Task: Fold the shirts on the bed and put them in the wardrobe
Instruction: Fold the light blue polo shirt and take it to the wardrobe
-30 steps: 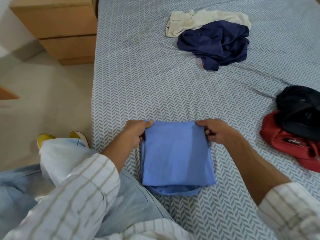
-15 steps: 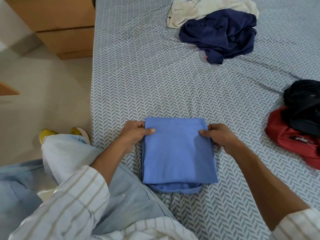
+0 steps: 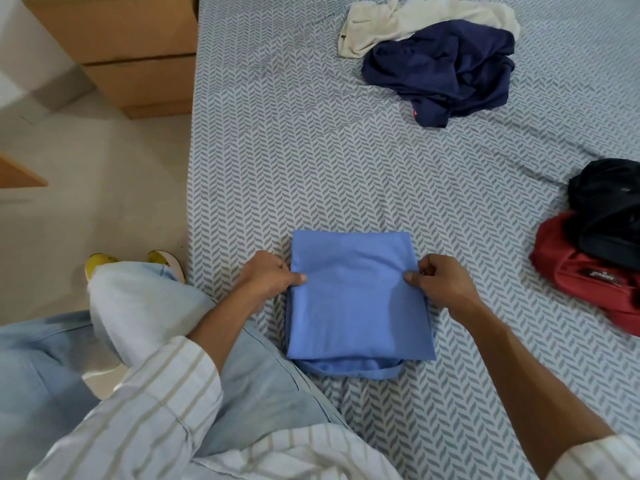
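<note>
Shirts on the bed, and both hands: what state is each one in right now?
Light blue shirt: folded flat.
Navy shirt: crumpled, lying partly on the cream one.
Cream shirt: crumpled.
Black shirt: bunched on the red one.
Red shirt: unfolded.
Left hand: pinching the blue shirt's edge.
Right hand: pinching the opposite edge.

Wore a loose white shirt with thin beige stripes; left sleeve (image 3: 152, 407) pushed up to the forearm, right sleeve (image 3: 602, 457) seen only as a striped cuff at the frame's lower corner. Shirt hem (image 3: 294, 455) draped over the lap. Light blue trousers (image 3: 145, 306), fine twill weave, visible seam. Yellow shoes (image 3: 100, 265) with pale soles. Left hand (image 3: 268, 280) and right hand (image 3: 441, 284) bare, forearms uncovered.
</note>
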